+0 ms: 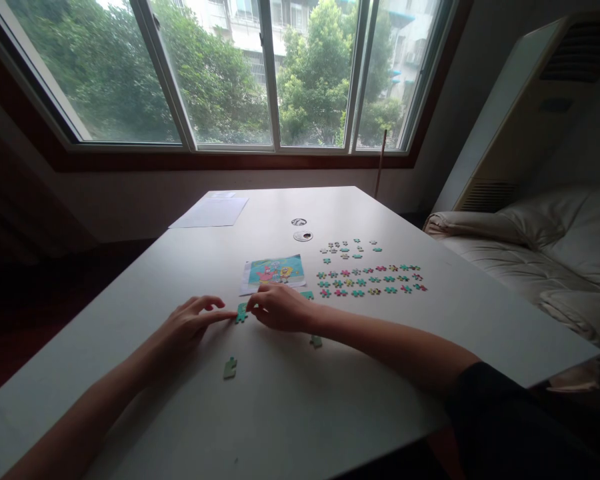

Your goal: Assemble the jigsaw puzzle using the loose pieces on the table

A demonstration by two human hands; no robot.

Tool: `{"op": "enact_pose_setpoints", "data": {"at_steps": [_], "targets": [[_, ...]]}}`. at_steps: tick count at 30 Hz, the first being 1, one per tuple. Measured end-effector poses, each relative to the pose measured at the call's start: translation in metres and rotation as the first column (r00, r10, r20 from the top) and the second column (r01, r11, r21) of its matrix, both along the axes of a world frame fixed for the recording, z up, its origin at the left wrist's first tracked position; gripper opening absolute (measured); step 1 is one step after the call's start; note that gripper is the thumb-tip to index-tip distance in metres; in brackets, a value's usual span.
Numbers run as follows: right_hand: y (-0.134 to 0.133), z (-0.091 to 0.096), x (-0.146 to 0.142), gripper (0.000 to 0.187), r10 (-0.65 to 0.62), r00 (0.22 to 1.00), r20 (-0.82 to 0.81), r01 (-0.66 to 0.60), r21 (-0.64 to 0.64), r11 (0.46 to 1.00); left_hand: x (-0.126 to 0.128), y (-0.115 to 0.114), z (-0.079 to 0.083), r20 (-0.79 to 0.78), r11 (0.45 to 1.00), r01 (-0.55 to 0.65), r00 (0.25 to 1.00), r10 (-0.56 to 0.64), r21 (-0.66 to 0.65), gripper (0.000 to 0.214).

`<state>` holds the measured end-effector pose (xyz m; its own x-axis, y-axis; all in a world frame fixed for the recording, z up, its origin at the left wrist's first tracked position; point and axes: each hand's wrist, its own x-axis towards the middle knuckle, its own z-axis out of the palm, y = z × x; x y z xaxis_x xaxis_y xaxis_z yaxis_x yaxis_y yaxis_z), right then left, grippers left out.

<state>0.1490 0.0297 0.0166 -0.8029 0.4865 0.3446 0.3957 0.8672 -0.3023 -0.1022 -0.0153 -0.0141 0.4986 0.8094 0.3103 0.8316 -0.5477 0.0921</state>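
My left hand (193, 322) and my right hand (279, 308) meet at the middle of a white table (300, 400). Between their fingertips lies a small teal jigsaw piece (241, 313); both hands pinch or press it against the tabletop. A loose green piece (230, 367) lies nearer to me, and another piece (316, 341) peeks out under my right forearm. Just beyond my right hand lies a colourful cartoon picture card (275, 271).
Several jigsaw pieces (370, 280) are laid out in rows right of the card. Two round cable holes (303, 235) and a sheet of paper (209, 212) lie farther back. A cushioned sofa (540, 253) stands to the right; windows span the far wall.
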Motion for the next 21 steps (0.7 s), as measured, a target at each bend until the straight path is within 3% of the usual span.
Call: {"op": "enact_pose_setpoints", "data": {"at_steps": [4, 7, 11, 15, 18, 21], "targets": [[0.012, 0.013, 0.034, 0.017, -0.039, 0.999, -0.028, 0.039, -0.019, 0.999, 0.003, -0.001, 0.001, 0.015, 1.000, 0.021, 1.000, -0.021, 0.017, 0.050], [0.036, 0.020, 0.074, 0.017, -0.200, 0.979, 0.027, 0.201, -0.047, 0.978, 0.007, -0.002, 0.001, 0.041, 1.000, 0.016, 0.999, -0.017, 0.023, 0.048], [0.075, 0.023, 0.143, 0.021, -0.474, 0.877, 0.078, 0.476, -0.006, 0.879, 0.011, -0.003, 0.000, 0.045, 1.000, -0.009, 0.999, 0.009, -0.007, 0.048], [0.102, 0.013, 0.209, 0.027, -0.682, 0.722, 0.116, 0.684, 0.026, 0.729, 0.010, -0.003, -0.002, 0.053, 1.000, -0.018, 0.998, 0.019, -0.024, 0.051], [0.112, 0.000, 0.238, 0.031, -0.756, 0.636, 0.155, 0.761, 0.036, 0.648, 0.009, -0.002, -0.002, 0.062, 1.000, -0.010, 0.998, 0.012, -0.020, 0.051], [0.117, -0.010, 0.250, 0.031, -0.785, 0.589, 0.190, 0.795, 0.034, 0.605, 0.009, -0.003, -0.002, 0.065, 0.999, -0.004, 0.998, 0.006, -0.033, 0.050]]}}
